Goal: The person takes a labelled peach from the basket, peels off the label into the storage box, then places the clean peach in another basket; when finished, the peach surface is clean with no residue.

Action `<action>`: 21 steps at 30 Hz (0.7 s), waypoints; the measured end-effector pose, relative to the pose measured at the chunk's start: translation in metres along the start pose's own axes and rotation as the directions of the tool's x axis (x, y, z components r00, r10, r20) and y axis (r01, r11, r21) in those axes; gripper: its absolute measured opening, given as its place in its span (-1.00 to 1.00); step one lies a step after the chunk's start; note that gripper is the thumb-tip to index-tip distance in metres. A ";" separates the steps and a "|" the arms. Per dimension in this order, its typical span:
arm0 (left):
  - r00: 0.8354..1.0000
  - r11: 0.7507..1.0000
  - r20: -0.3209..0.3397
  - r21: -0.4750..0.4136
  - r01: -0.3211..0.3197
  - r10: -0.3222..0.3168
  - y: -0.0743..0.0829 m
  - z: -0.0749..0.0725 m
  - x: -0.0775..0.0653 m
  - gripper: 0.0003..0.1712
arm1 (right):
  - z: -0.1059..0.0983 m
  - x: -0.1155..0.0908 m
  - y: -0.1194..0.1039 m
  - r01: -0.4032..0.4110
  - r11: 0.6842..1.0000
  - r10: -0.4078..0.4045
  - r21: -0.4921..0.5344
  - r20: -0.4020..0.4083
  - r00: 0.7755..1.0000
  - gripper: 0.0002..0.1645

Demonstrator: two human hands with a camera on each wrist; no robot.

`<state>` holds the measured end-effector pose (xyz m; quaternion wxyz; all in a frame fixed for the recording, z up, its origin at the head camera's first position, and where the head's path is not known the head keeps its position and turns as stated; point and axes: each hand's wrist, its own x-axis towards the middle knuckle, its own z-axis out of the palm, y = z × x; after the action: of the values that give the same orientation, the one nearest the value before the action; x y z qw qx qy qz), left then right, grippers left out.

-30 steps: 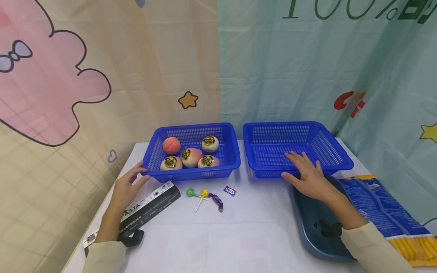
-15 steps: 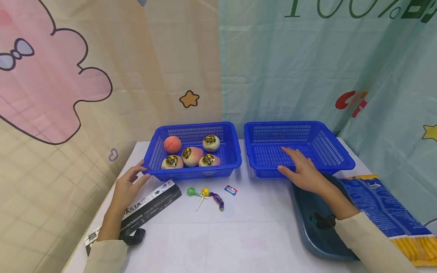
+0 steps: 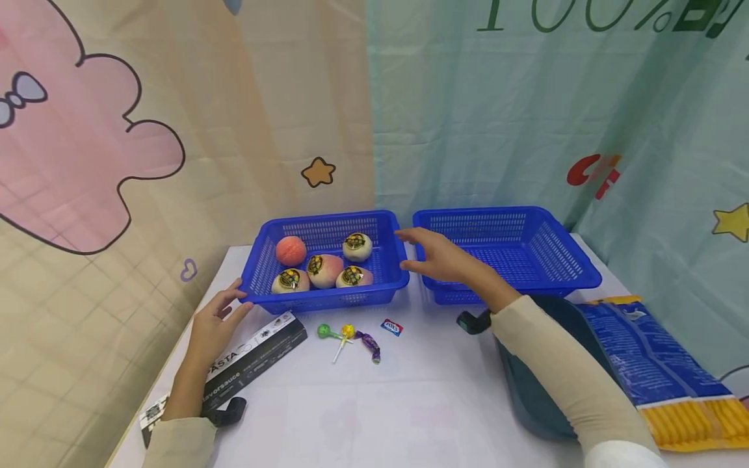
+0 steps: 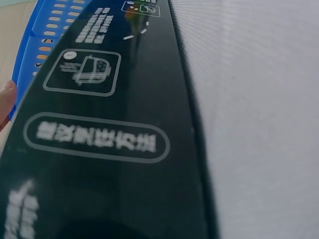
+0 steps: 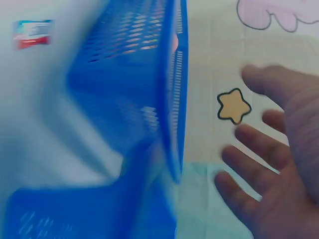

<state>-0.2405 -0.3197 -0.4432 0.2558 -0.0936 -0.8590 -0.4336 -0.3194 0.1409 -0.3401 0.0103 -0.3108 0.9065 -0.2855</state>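
My left hand (image 3: 213, 325) is at the left front corner of the left blue basket (image 3: 328, 300), fingertips at its rim, fingers loosely bent and gripping nothing. In that basket sit several pale and pinkish peach-like fruits (image 3: 325, 270) with black stickers, plus a coral-coloured ball (image 3: 290, 251). My right hand (image 3: 441, 257) hovers between the two baskets, fingertips close to the left basket's right rim. The right wrist view shows this hand's fingers (image 5: 259, 144) spread, with nothing held. Under my left forearm lies a black-and-white pasta box (image 3: 257, 351), large in the left wrist view.
A second blue basket (image 3: 509, 285) stands at the back right. Before the left basket lie two lollipops (image 3: 348, 331), a purple-wrapped candy (image 3: 370, 346) and a small red-blue packet (image 3: 392, 327). At right are a dark tub (image 3: 529, 390) and a blue-yellow bag (image 3: 655, 364).
My right hand has moved left, from above the front of the right basket to beside the left basket's right rim. My left hand stays at its corner. The view has shifted slightly.
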 end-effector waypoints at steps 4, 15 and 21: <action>1.000 1.000 -0.009 -0.022 0.001 -0.001 0.000 0.000 -0.002 -0.74 | 0.009 0.049 -0.011 -0.026 1.000 0.026 -0.002 0.227 0.974 -0.05; 1.000 1.000 -0.002 0.012 -0.005 0.005 -0.003 0.001 -0.007 -0.74 | 0.056 0.110 -0.013 -0.051 0.998 0.069 -0.047 0.542 0.838 -0.03; 1.000 1.000 -0.016 0.021 0.000 0.000 -0.003 0.001 -0.006 -0.75 | 0.071 0.121 -0.014 -0.028 0.992 0.091 -0.121 0.553 0.828 -0.29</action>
<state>-0.2365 -0.3206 -0.4492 0.2638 -0.0876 -0.8612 -0.4254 -0.3951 0.0272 -0.3728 0.2662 -0.3522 0.8874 -0.1327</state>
